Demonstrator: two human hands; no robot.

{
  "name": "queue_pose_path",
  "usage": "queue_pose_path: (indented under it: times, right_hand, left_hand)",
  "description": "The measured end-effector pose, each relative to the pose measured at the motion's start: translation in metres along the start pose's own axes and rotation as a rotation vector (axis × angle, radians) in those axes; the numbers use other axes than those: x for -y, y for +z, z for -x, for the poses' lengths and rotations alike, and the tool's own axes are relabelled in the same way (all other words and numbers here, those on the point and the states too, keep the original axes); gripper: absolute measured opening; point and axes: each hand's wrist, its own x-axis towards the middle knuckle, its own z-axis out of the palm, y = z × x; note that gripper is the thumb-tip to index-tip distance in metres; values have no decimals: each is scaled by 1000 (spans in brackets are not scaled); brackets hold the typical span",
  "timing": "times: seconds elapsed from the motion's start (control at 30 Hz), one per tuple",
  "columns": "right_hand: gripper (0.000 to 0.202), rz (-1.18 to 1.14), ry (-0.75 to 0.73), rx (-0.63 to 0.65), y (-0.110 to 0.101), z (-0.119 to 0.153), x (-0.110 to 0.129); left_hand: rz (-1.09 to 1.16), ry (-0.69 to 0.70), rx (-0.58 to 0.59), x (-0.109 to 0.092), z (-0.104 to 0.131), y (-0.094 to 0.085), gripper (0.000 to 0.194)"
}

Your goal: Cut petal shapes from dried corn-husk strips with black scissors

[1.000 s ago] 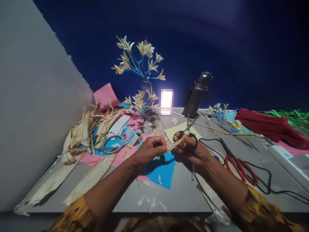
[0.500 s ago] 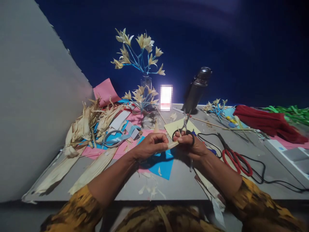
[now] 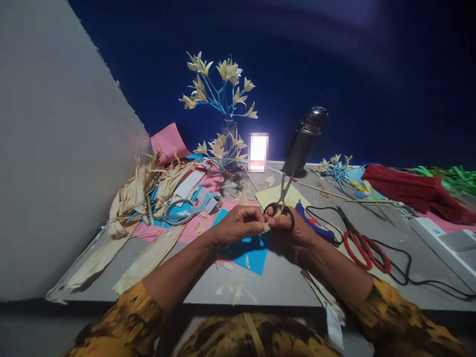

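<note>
My left hand [image 3: 238,226] is closed, its thumb and fingertips pinching a small pale piece of corn husk [image 3: 266,227]. My right hand [image 3: 297,232] meets it from the other side, thumb and finger on the same husk. Black-handled scissors [image 3: 284,191] hang on the right fingers, blades pointing up and away from me, slightly parted. Beneath the hands lies a blue sheet [image 3: 256,260] over pink paper, with husk scraps [image 3: 232,287] nearer the table's edge. Behind the scissors is a yellow sheet [image 3: 269,196]. The fingers hide most of the held husk.
Dried husks [image 3: 139,191] and a roll of tape [image 3: 182,212] lie left. Husk flowers [image 3: 223,89] stand in a glass bottle [image 3: 229,131], near a dark flask [image 3: 303,141]. A blue glue gun [image 3: 316,225], red-handled scissors [image 3: 366,250] and a black cord [image 3: 409,263] lie right.
My hands have come closer together, and less of the husk strip shows between them. The scissors have tilted a little. The whole view has shifted slightly, uncovering more of the blue glue gun.
</note>
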Motion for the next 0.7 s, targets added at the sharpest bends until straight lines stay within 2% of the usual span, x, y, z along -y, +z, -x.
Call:
queue_pose_path:
  times: [0.13, 0.23, 0.37, 0.47, 0.53, 0.6, 0.7]
  right_hand:
    - [28, -107, 6, -30, -12, -3, 18]
    - [29, -148, -49, -39, -19, -7, 28]
    - [34, -92, -86, -40, -11, -7, 13]
    - [28, 67, -64, -30, -2, -4, -3]
    - [28, 77, -47, -33, 0, -3, -4]
    - [27, 16, -38, -17, -3, -4, 3]
    - [27, -86, -73, -36, -12, -7, 19]
  left_hand:
    - [26, -19, 3, -1, 1, -7, 34]
    - [104, -57, -105, 4, 0, -9, 34]
    - [132, -69, -232, 13, -4, -4, 32]
    - [126, -57, -195, 18, -5, 1, 32]
    - [137, -48, -138, 18, -5, 1, 32]
    - [156, -50, -113, 17, -5, -1, 33]
    - [181, -71, -136, 14, -4, -5, 36]
